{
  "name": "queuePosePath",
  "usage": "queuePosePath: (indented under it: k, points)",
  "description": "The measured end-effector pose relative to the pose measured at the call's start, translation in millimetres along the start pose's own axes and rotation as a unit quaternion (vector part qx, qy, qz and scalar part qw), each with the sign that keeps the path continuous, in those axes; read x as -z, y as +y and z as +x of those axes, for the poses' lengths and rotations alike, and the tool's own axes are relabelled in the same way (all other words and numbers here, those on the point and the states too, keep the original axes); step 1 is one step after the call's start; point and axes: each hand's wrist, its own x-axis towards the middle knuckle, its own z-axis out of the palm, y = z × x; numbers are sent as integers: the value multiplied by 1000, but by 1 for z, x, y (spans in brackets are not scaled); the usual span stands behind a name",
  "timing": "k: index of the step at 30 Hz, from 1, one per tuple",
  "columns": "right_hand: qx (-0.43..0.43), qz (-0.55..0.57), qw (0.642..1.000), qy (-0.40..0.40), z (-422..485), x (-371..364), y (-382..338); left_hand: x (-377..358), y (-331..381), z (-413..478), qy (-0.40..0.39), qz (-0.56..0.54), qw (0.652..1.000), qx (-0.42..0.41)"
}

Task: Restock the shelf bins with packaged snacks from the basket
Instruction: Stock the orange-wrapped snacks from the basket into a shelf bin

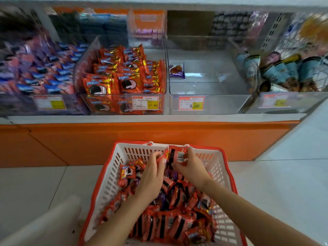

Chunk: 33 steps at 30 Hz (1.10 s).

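A red and white plastic basket (225, 167) stands on the floor below the shelf, heaped with red snack packets (170, 222) and a few purple ones. Both my hands are inside it at the far end. My right hand (191, 167) grips a red packet (178, 154) with its barcode side up. My left hand (152, 176) holds another red packet (164, 156) by its edge, right beside the first. On the shelf above, a clear bin (122, 75) is filled with the same red packets. The clear bin (209, 102) to its right holds a single purple packet (176, 70).
Left of the red bin lies a bin of pink and blue packets (40, 75). At the far right a bin holds light blue bags (276, 71). Price tags (191, 103) hang on the bin fronts. An orange shelf base (124, 139) rises behind the basket. White floor tiles surround it.
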Motion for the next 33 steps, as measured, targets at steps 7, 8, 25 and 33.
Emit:
queuePosePath:
  k: [7,8,25,33]
  points:
    - [51,52,997,3,-33,31,-42,32,40,-22,47,-14,999,15]
    - [47,70,996,4,-38,36,-46,38,45,-25,54,-14,998,12]
    - [219,59,974,20,-128,70,-105,84,117,-85,82,-91,992,-37]
    - [208,132,965,90,-132,81,-114,90,142,-101,67,-68,991,-89]
